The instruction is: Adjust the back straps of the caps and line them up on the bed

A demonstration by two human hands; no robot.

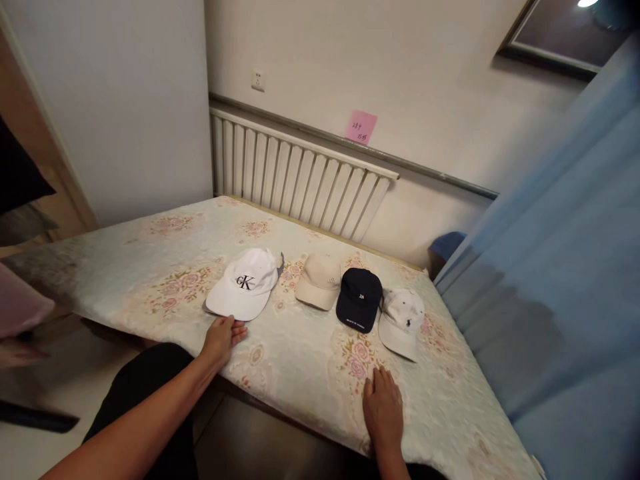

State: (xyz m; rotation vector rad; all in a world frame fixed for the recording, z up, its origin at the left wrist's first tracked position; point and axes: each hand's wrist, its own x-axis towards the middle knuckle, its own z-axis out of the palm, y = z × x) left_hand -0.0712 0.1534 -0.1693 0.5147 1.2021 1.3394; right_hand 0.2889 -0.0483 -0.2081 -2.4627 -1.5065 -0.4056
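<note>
A white baseball cap (pixel 250 280) with dark "CK" lettering lies at the left of a row of caps, its brim toward me. At the front edge of that brim, my left hand (pixel 223 341) pinches it with the thumb on top and the other fingers lower down. Farther right are a beige cap (pixel 319 277), a black cap (pixel 360 297) with small white marks, and an off-white cap (pixel 401 317) with a small dark emblem. My right hand (pixel 384 403) rests palm down on the floral cover, fingers stretched out, just in front of the off-white cap and apart from it.
The caps lie on a table-like surface with a pale floral cover (pixel 165 257). Behind it stand a radiator (pixel 295 177) and a wall with a pink note (pixel 361 127). A blue curtain (pixel 565 267) hangs at the right. Another person's hand (pixel 23 353) shows at the left.
</note>
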